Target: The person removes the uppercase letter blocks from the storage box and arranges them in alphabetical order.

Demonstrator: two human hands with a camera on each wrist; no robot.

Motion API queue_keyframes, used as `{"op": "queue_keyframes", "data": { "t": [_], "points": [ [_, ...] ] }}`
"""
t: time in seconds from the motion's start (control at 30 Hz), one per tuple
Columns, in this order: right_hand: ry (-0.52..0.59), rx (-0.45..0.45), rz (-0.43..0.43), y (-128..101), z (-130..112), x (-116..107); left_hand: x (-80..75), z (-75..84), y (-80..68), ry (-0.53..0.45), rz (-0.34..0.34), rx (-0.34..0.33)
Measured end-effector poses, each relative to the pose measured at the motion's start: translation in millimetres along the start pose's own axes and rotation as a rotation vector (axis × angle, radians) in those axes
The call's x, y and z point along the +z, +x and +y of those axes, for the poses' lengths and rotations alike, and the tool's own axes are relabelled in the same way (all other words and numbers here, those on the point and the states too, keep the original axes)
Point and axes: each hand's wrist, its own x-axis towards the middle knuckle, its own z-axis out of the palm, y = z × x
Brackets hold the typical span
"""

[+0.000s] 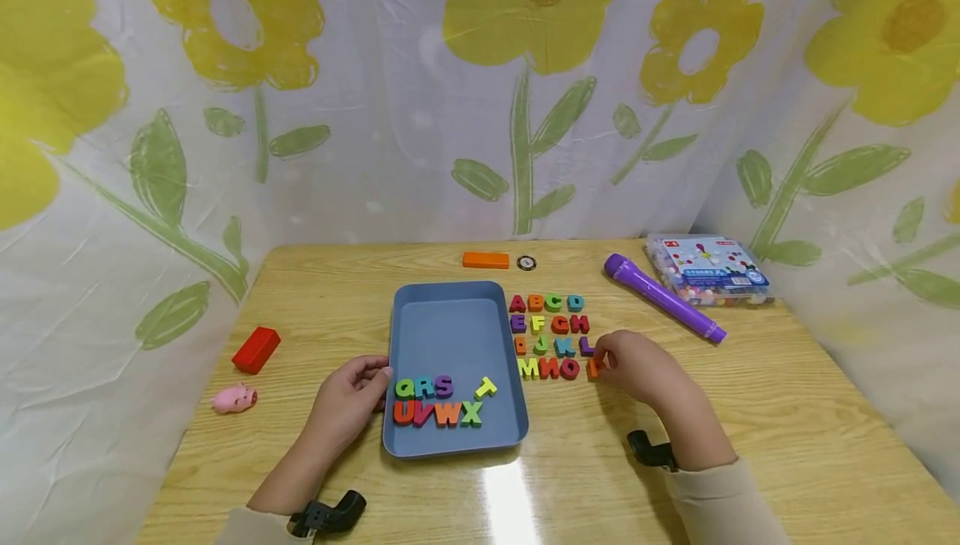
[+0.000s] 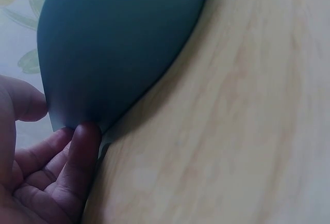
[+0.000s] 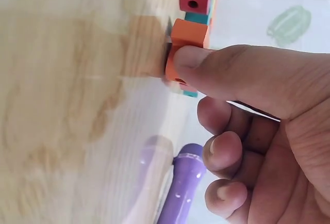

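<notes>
A grey-blue tray (image 1: 457,337) lies on the table with several colourful letters in its front half, Q R S and a tilted T (image 1: 486,387) above U V W X. My left hand (image 1: 351,399) grips the tray's left edge, its fingers against the outer wall (image 2: 118,53) in the left wrist view. To the right of the tray stand rows of letters from A (image 1: 517,303) to O (image 1: 570,369). At the end of the lowest row my right hand (image 1: 637,366) pinches an orange letter P (image 3: 188,33), partly covered by the thumb.
A purple toy microphone (image 1: 663,298) and a clear box of small parts (image 1: 708,270) lie at the back right. Behind the tray are an orange block (image 1: 486,260) and a round chip (image 1: 527,262). A red block (image 1: 257,350) and a pink pig (image 1: 235,398) sit at the left.
</notes>
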Motion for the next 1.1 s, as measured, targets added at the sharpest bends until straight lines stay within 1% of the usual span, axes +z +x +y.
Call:
{"op": "queue_keyframes", "data": {
  "t": [0.37,0.5,0.6,0.67,0.73,0.87,0.93,0.97,1.03,1.1],
  "points": [
    [0.0,0.027,0.001,4,-2,5,-1.5,0.1,-1.7,0.009,0.008,-0.012],
    [-0.009,0.032,0.01,1,-5,0,-0.9,-0.9,-0.7,0.005,0.006,-0.008],
    [-0.018,0.013,0.025,-1,-13,-7,0.1,-0.5,0.6,0.001,0.005,-0.008],
    [-0.008,-0.016,0.024,1,-26,-13,-0.3,-0.4,0.6,-0.001,0.008,-0.012],
    [0.0,-0.054,0.024,6,-45,-20,-0.9,-0.4,0.6,0.002,0.014,-0.014],
    [-0.024,-0.146,0.035,24,-93,-28,-1.5,-0.4,0.7,-0.003,0.017,-0.012],
    [-0.065,-0.212,0.047,36,-119,-26,-1.4,-0.9,1.1,-0.006,0.013,-0.006],
    [-0.075,-0.243,0.038,42,-132,-23,-1.1,-1.1,1.2,-0.011,0.009,-0.005],
    [-0.107,-0.305,0.014,54,-157,-14,-0.5,-1.5,1.1,-0.008,0.006,-0.002],
    [-0.144,-0.354,-0.031,66,-179,-3,0.0,-2.1,1.0,-0.01,0.003,-0.001]
  ]
}}
